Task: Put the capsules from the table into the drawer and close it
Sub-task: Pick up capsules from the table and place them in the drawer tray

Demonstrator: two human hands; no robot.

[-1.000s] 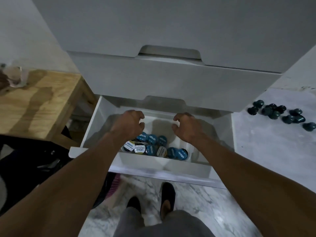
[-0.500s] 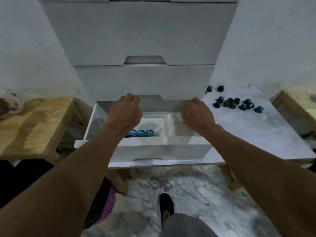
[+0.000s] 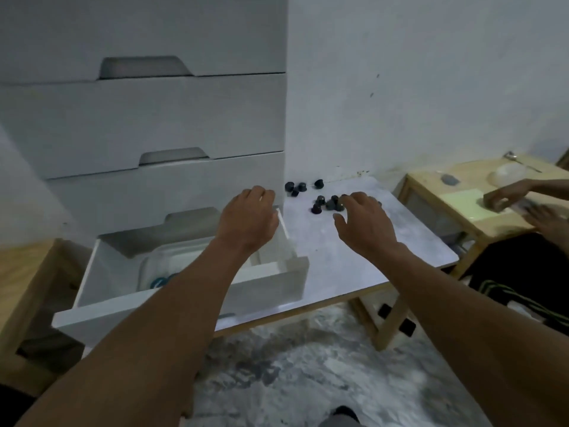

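At the left, the white drawer (image 3: 92, 318) stands pulled out, and a few blue-topped capsules (image 3: 160, 282) show inside it. My left hand (image 3: 248, 217) hovers over the drawer's far right corner, fingers loosely curled, holding nothing. On the grey table (image 3: 338, 272) just beside the drawer lie scattered dark capsules (image 3: 318, 183). My right hand (image 3: 363, 223) hangs over the nearer cluster, fingers spread; whether they touch any capsule I cannot tell.

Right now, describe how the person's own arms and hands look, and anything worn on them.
The left forearm and right forearm are bare to the frame's edge: no sleeves show. The left hand and right hand are ungloved, with no watch or bracelet at either wrist. Rings cannot be told here.
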